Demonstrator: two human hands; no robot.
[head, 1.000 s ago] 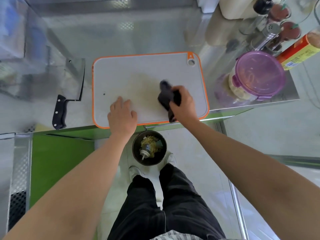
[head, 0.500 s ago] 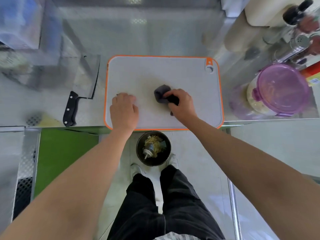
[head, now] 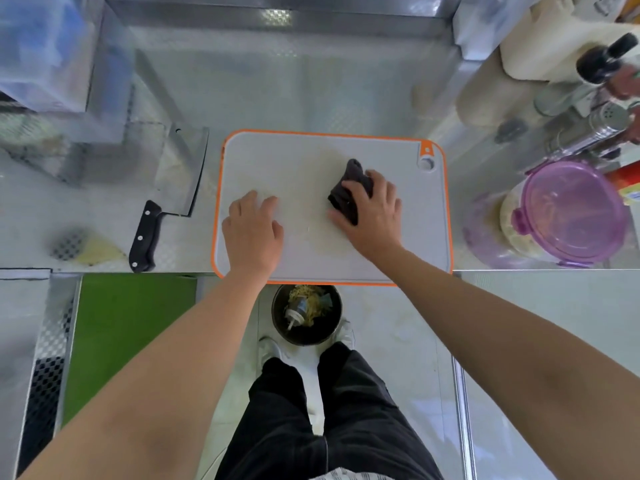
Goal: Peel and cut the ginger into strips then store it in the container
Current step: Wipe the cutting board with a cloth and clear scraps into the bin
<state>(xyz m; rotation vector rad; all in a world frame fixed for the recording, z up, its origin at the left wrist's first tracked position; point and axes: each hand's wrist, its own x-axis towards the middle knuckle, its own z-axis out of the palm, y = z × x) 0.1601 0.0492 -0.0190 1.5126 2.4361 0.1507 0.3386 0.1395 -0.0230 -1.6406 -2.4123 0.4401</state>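
At mid-frame a board [head: 311, 157] lay on the steel surface [head: 242, 98]. The right grip [head: 375, 216] was closed over a dark cloth [head: 346, 194], pressing it onto the board's right half. The left grip [head: 252, 230] lay open on the board's left half, holding nothing. At the right edge of the frame stood the container [head: 571, 209] under a purple lid, pale ginger [head: 510, 220] showing through its wall. A cleaver [head: 180, 174] lay just left of the board. Below the board's near edge, a bin [head: 325, 332] held scraps.
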